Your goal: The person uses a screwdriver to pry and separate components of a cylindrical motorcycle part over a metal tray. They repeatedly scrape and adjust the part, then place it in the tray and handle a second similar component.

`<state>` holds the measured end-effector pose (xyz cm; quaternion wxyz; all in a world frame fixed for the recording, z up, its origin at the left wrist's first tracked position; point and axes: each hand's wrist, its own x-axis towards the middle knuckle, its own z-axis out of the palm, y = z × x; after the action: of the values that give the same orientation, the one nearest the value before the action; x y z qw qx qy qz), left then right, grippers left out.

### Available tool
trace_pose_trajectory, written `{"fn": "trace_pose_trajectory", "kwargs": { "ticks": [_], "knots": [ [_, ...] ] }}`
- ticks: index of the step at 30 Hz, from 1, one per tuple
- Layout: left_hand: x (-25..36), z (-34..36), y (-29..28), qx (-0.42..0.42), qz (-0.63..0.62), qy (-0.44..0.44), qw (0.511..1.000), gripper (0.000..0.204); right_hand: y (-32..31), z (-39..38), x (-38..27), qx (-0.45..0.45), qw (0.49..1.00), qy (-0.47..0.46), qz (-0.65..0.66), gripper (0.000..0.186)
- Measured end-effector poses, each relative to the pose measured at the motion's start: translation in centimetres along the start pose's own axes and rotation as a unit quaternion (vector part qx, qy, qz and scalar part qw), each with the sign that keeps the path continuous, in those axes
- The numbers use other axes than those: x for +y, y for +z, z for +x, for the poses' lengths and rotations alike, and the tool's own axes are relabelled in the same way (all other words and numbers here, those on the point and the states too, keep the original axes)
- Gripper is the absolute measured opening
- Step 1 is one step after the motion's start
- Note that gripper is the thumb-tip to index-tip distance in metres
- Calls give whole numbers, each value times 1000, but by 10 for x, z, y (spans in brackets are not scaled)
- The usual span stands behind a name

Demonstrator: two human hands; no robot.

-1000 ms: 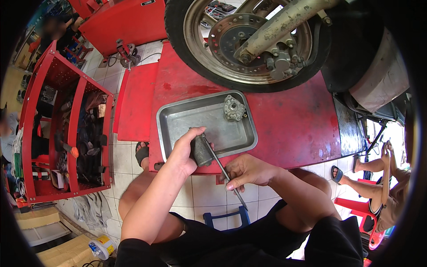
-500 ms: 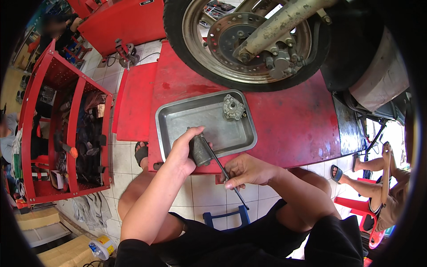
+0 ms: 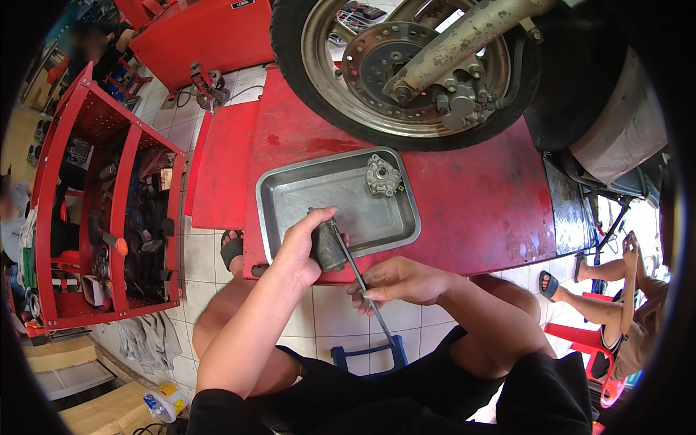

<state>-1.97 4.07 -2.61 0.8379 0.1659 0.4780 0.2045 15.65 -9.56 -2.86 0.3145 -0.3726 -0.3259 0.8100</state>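
Note:
My left hand (image 3: 299, 250) is wrapped round a dark grey metal cylinder (image 3: 330, 248), which looks like a small motor body, above the near edge of a metal tray (image 3: 265, 217). A long thin metal rod (image 3: 355, 270) slants down to the right from the cylinder's side. My right hand (image 3: 395, 281) pinches this rod partway along, thumb on top. The rod's lower end hangs over my lap. Inside the tray, at its far right corner, lies a round cast metal part (image 3: 382, 176) with a central hub.
The tray rests on a red bench (image 3: 471, 196). A motorcycle front wheel (image 3: 348, 130) with a brake disc stands beyond it. At left is a red tool rack (image 3: 123, 232). A blue stool (image 3: 370, 351) sits below me, and another person (image 3: 616, 304) sits at right.
My right hand's fingers have loosened and shifted slightly on the rod, which has turned a little. The left hand keeps hold of the cylinder.

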Motion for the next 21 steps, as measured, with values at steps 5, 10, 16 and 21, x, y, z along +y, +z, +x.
{"fn": "trace_pose_trajectory", "kwargs": {
  "ticks": [5, 10, 16, 21],
  "knots": [
    [-2, 1, -1, -1, -1, -1, 1000, 32, 11, -6, -14, 28, 999, 29, 13, 40],
    [-2, 2, 0, -10, 3, 3, 1000, 32, -5, 0, -2, 10, 994, 23, -111, 45],
    [-3, 2, -1, -1, 6, -3, 1000, 32, -1, -2, 1, -22, 999, 30, 15, 49],
    [-2, 1, 1, -7, 14, -1, 1000, 32, -1, -3, -2, -25, 998, 41, 28, 51]
  ]
}}
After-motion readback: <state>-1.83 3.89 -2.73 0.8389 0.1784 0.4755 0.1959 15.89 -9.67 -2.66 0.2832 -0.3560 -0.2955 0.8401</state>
